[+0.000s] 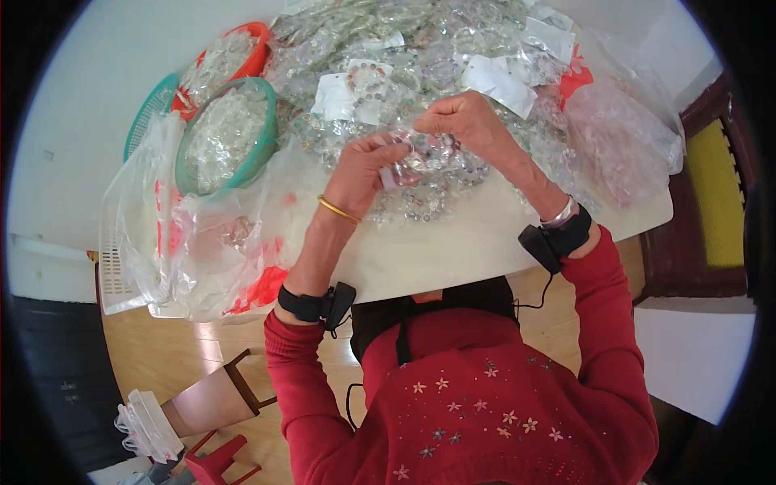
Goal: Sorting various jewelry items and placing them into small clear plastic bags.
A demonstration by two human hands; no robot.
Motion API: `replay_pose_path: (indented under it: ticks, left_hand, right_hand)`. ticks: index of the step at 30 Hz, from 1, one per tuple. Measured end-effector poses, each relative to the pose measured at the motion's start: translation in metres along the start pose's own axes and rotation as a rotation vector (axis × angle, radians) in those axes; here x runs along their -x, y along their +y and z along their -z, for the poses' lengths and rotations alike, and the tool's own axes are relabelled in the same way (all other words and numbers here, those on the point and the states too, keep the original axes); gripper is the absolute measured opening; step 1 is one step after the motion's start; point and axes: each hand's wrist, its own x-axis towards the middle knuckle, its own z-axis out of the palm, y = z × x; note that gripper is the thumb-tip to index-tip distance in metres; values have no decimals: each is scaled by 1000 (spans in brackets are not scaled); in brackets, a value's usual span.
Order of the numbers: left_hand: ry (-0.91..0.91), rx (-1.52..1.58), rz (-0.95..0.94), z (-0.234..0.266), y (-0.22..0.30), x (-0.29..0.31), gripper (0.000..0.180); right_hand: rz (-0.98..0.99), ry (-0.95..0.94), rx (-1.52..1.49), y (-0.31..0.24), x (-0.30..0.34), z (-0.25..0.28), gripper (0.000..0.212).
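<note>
Over the near part of the table, my left hand [361, 168] is closed, thumb against fingers, on a small see-through plastic bag [398, 175] with a pinkish tint. Its contents are too small to make out. My right hand [469, 125] is just beyond and to the right, fingertips pinched together close to the bag's upper edge; what they grip is too fine to tell. Below both hands lie bagged beaded bracelets [416, 204]. A large heap of similar bagged bracelets [440, 61] spreads behind them. A bracelet with brownish beads [368, 79] rests on a white card.
At the left stand a green basket [271, 121] and a red basket [260, 34], both filled with small see-through bags. Plastic bags with red print [230, 250] cover the table's left end. Another large plastic bag [626, 145] lies at the right. A wooden chair [214, 400] stands below left.
</note>
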Motion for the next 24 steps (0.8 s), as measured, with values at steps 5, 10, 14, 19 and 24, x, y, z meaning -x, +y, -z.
replay_pose_path:
  ticks: [5, 10, 14, 19, 24]
  left_hand:
    - [138, 60, 0, -5, -1, 5, 17]
    - [212, 20, -75, -2, 19, 18, 15]
    - [385, 155, -335, 22, 66, 24, 21]
    - [381, 240, -460, 58, 91, -6, 51]
    - [529, -1576, -394, 42, 36, -77, 72]
  right_hand:
    - [-148, -52, -165, 5, 6, 2, 24]
    - [-179, -94, -313, 5, 12, 3, 32]
    - [-128, 48, -419, 14, 1, 7, 34]
    - [278, 286, 622, 35, 3, 1, 50]
    - [203, 266, 1199, 52, 6, 11, 64]
